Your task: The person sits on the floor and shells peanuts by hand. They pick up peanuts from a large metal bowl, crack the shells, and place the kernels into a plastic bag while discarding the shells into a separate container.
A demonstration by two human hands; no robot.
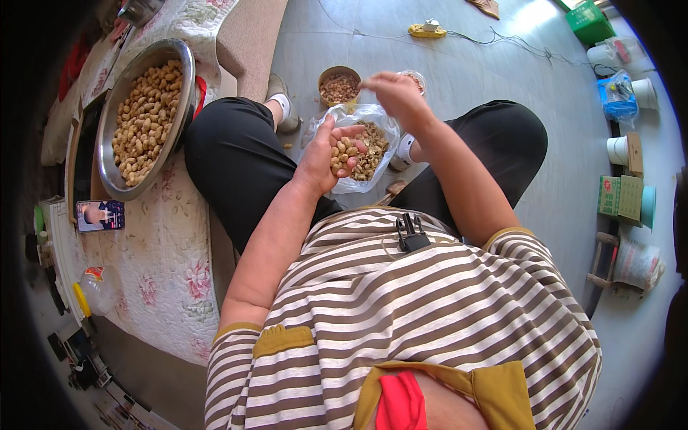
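Note:
Several unshelled peanuts (344, 156) lie in the cupped palm of my left hand (324, 160), above a white plastic bag (348, 185) that holds broken peanut shells (372, 156). My right hand (395, 97) is raised and blurred, its fingers stretched to the left; whether they pinch anything does not show. Just left of its fingertips, a round tin (324, 73) of shelled peanuts (338, 87) stands on the floor. Partly hidden behind the right hand is a clear round container (422, 79) with reddish kernels. A large steel basin (188, 64) full of unshelled peanuts (148, 121) rests at the left.
The basin is on a floral quilted cover (172, 258), near a lit phone (100, 216) and a plastic jar (102, 290) with a yellow lid. A yellow power strip (427, 31) with cables lies on the floor ahead. Boxes (621, 196) and tubs line the right side.

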